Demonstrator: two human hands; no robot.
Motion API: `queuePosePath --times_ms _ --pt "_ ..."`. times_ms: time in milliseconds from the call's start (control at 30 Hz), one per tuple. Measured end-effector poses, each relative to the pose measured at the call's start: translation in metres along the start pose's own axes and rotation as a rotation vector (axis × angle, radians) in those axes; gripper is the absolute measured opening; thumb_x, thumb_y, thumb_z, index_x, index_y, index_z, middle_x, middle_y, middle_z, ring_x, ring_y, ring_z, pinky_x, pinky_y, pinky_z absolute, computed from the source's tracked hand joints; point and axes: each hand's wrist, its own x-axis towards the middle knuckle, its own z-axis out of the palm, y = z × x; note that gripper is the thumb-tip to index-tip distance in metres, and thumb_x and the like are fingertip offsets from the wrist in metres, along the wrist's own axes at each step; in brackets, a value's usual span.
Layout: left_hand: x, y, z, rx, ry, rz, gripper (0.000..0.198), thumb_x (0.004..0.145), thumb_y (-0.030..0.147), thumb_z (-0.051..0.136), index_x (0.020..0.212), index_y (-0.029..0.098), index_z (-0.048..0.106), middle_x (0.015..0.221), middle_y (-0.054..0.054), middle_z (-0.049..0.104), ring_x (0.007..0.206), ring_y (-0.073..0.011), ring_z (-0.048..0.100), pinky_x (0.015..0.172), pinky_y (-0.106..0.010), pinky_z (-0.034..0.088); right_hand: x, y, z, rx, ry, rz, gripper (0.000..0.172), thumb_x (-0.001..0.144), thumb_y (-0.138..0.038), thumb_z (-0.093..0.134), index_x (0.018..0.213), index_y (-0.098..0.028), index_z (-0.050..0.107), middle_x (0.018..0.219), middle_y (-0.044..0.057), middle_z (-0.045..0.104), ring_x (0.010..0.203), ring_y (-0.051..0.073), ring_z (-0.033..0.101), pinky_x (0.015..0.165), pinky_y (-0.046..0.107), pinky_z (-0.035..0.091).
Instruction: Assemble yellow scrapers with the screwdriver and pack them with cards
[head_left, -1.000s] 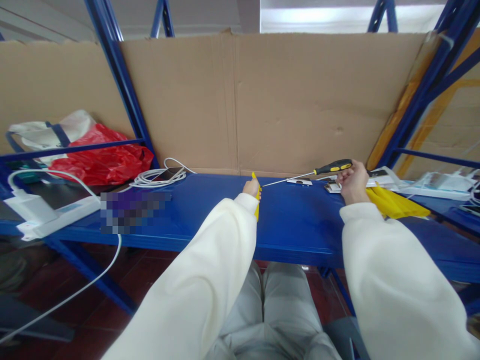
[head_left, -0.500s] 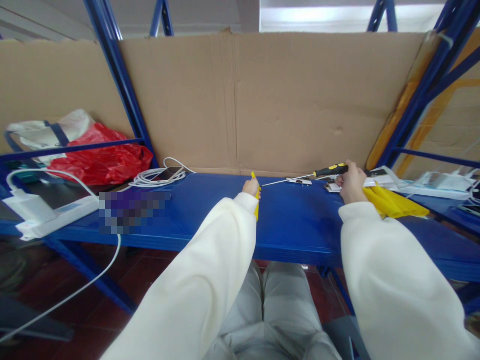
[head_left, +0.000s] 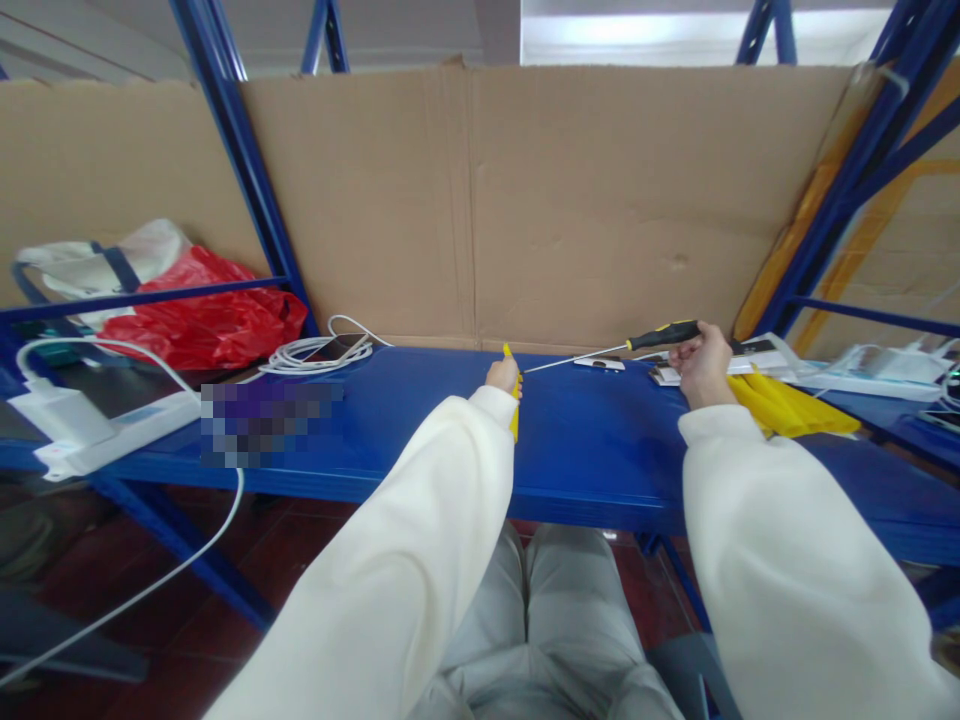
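My left hand (head_left: pixel 501 376) is closed around a narrow yellow object (head_left: pixel 515 420), mostly hidden by the hand and sleeve; I cannot make out its kind. In my right hand (head_left: pixel 705 368) is a long screwdriver (head_left: pixel 663 335) with a black and yellow handle, pinched at the handle's butt end. Its thin shaft slopes down to the left, and the tip meets the yellow object beside my left hand. Below the shaft, a small white and dark flat piece (head_left: pixel 600 364) lies on the blue table (head_left: pixel 592 440).
At the right are a yellow cloth-like piece (head_left: pixel 791 402) and white power strips with plugs (head_left: pixel 900 365). On the left lie a coiled white cable (head_left: pixel 315 355), a red plastic bag (head_left: pixel 210 315) and a power strip (head_left: pixel 127 435). Cardboard (head_left: pixel 570 210) stands behind the table.
My right hand's fingers have shifted on the screwdriver's butt end, uncovering more of the handle, which shows a different side. My left hand and the yellow object stay in place.
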Motion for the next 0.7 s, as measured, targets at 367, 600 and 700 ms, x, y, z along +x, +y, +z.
queuePosePath --times_ms 367,600,700 --pt "0.006 -0.002 0.002 -0.016 -0.001 -0.005 0.052 0.103 0.045 0.035 0.114 0.006 0.065 0.065 -0.006 0.061 0.043 -0.0131 0.051 0.045 -0.025 0.043 -0.006 0.003 -0.002 -0.119 0.022 -0.089 0.044 0.081 -0.043 0.075 0.073 -0.025 0.036 0.048 -0.013 0.032 0.033 0.005 0.029 0.029 0.015 0.023" --pt "0.004 -0.001 0.002 -0.016 0.0 -0.007 0.049 0.103 0.041 0.034 0.115 0.005 0.065 0.067 -0.007 0.064 0.045 -0.0137 0.052 0.048 -0.026 0.045 -0.014 -0.002 0.002 -0.104 0.076 -0.044 0.042 0.084 -0.035 0.071 0.07 -0.025 0.033 0.046 -0.013 0.027 0.034 0.006 0.028 0.028 0.015 0.021" --pt "0.003 -0.001 0.001 -0.009 0.005 -0.008 0.05 0.103 0.045 0.035 0.115 0.007 0.065 0.068 -0.007 0.065 0.046 -0.0145 0.054 0.048 -0.026 0.045 -0.025 -0.007 0.005 -0.098 0.074 -0.069 0.036 0.085 -0.027 0.071 0.071 -0.024 0.037 0.045 -0.013 0.03 0.033 0.005 0.028 0.029 0.015 0.021"
